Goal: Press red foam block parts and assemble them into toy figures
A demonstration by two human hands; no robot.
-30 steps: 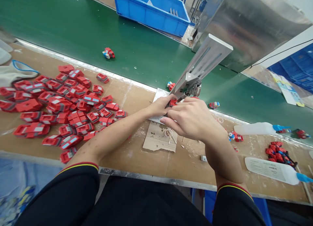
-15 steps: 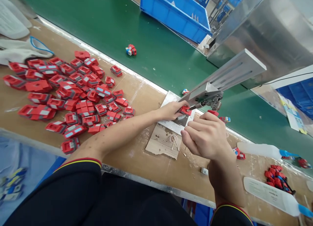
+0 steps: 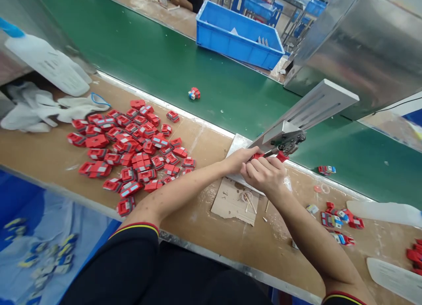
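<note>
In the head view a metal toggle-clamp press stands on a pale plate at the bench's belt-side edge. My left hand is closed on a small red plastic part under the clamp's plunger, with most of the part behind my fingers. Right beside it, my right hand is wrapped round the clamp's red handle, of which only the end shows. A heap of red and grey plastic toy parts lies to the left of my left forearm.
Beyond the bench runs a green conveyor belt, carrying a few toy pieces. Cardboard with cotton swabs lies before the press. White bottles, gloves and assembled pieces are on the bench. Across the belt are a blue crate and a person's hand.
My right hand has moved left and in towards my left hand, bringing the clamp handle with it. My left hand stays at the press. The camera view has shifted.
</note>
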